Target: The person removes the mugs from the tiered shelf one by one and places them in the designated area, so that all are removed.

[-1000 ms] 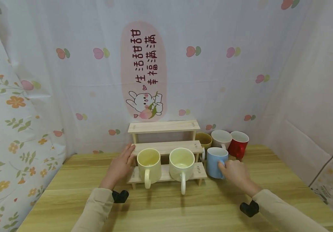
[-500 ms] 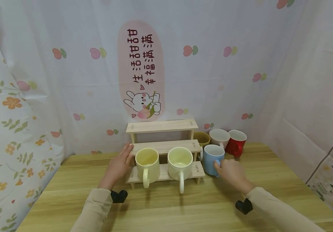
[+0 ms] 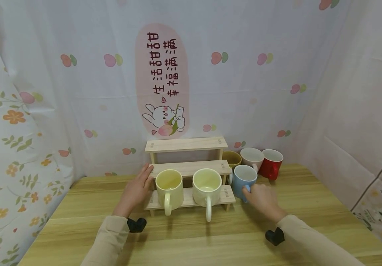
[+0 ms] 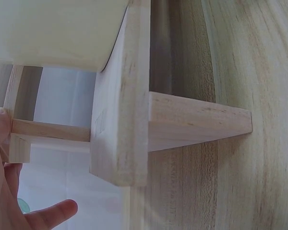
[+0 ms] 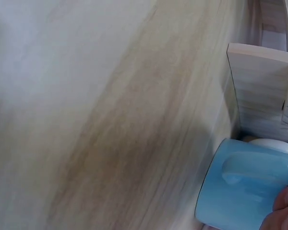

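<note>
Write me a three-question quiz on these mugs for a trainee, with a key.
1. True or false: the glossy red ceramic mug stands farther to the right than the light blue ceramic mug.
2. On which tier of the three-tier pale wooden rack do the yellow ceramic mug and the pale yellow-green ceramic mug stand? A: top; B: middle; C: bottom.
3. Fill in: the light blue ceramic mug is held by the person's ____.

Key: 1. True. 2. C. 3. right hand.
</note>
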`<state>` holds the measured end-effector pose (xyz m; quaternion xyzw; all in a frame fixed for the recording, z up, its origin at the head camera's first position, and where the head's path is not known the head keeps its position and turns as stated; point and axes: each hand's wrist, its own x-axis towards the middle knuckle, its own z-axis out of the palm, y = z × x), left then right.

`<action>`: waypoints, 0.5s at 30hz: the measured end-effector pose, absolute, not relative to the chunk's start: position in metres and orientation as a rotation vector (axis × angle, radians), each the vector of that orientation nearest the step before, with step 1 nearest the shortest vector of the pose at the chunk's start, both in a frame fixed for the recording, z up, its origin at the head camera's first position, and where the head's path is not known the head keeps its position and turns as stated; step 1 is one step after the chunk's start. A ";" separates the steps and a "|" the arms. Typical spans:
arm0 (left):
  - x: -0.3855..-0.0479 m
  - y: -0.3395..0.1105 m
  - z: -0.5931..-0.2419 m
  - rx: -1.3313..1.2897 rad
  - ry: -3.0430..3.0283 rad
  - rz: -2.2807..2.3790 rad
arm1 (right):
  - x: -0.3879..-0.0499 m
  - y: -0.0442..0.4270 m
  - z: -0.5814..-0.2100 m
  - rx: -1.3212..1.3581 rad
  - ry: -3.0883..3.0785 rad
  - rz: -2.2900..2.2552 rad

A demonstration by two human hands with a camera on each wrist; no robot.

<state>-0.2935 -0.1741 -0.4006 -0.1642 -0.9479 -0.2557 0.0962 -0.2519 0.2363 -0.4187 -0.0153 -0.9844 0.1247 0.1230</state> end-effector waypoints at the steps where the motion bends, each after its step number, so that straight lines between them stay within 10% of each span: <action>1: -0.293 -0.174 -0.400 -0.489 -2.805 -0.756 | -0.253 0.236 -0.419 -0.050 -2.870 0.371; 15: -0.293 -0.175 -0.398 -0.499 -2.811 -0.750 | -0.258 0.238 -0.413 -0.042 -2.917 0.383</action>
